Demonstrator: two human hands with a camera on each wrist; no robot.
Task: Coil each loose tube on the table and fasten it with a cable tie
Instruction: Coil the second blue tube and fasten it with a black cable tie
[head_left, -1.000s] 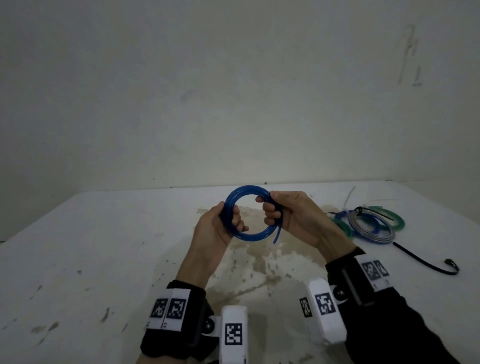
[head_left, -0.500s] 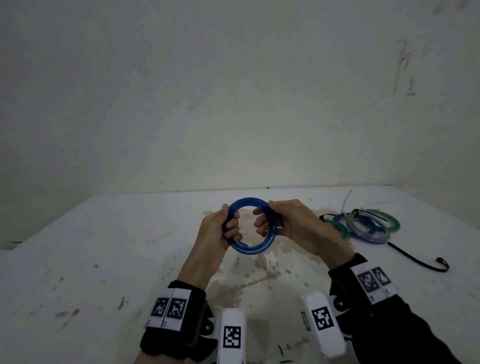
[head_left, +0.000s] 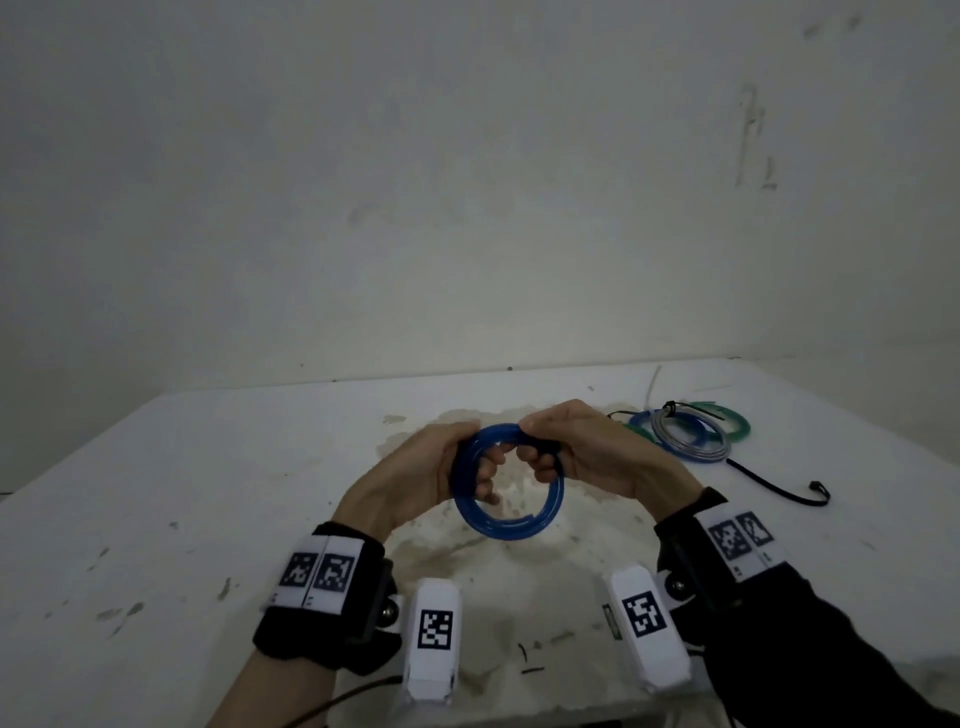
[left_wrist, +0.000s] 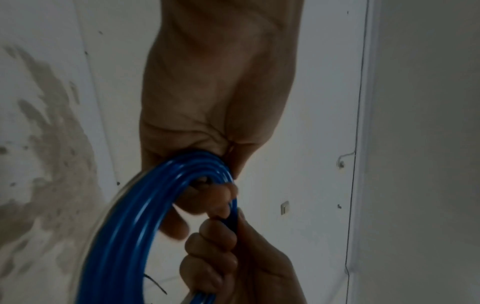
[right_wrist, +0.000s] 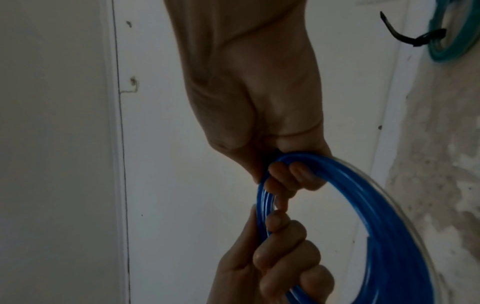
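Observation:
A blue tube (head_left: 501, 526) is wound into a small coil of several turns, held above the table between both hands. My left hand (head_left: 441, 462) grips the coil's left side, fingers curled through the ring. My right hand (head_left: 569, 452) grips the top right of the coil, thumb on top. The tube's cut end lies along the lower arc. In the left wrist view my left hand (left_wrist: 207, 195) wraps the blue coil (left_wrist: 130, 226). In the right wrist view my right hand (right_wrist: 288, 179) curls round the coil (right_wrist: 376, 205). A loose black cable tie (head_left: 774, 486) lies to the right.
Green, blue and grey coiled tubes (head_left: 685, 434), fastened with black ties, lie stacked at the back right; the green coil (right_wrist: 446, 45) shows in the right wrist view. The white table (head_left: 182, 493) is stained in the middle. Small black offcuts (head_left: 524, 656) lie near the front edge.
The tube's loose end, which stuck out at the lower right, now lies along the coil. Both hands have shifted their grip nearer together at the top of the ring.

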